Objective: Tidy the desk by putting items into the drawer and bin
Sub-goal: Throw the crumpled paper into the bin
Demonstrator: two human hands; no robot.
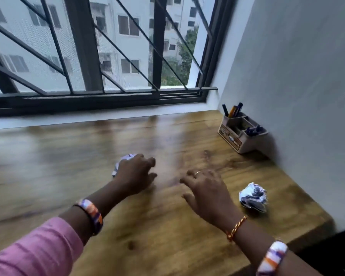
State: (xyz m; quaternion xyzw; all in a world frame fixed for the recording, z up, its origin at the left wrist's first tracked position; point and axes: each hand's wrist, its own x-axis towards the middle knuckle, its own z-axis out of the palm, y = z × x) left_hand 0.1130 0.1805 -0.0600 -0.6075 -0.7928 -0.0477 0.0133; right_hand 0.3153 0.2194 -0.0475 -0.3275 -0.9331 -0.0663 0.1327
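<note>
— Two crumpled white-and-blue paper balls point(253, 197) on the wooden desk point(88, 156); which goes first?
— Right hand point(205, 193), loose-fingered and empty, has one just off its outer side. Left hand point(134, 174), fingers relaxed, hides the other ball point(122, 161) beyond its knuckles; contact unclear.

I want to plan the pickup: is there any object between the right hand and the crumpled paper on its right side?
Nothing visible does. Only bare desk lies between the right hand and the crumpled paper ball. The pen organizer stands farther back, by the wall.
</note>
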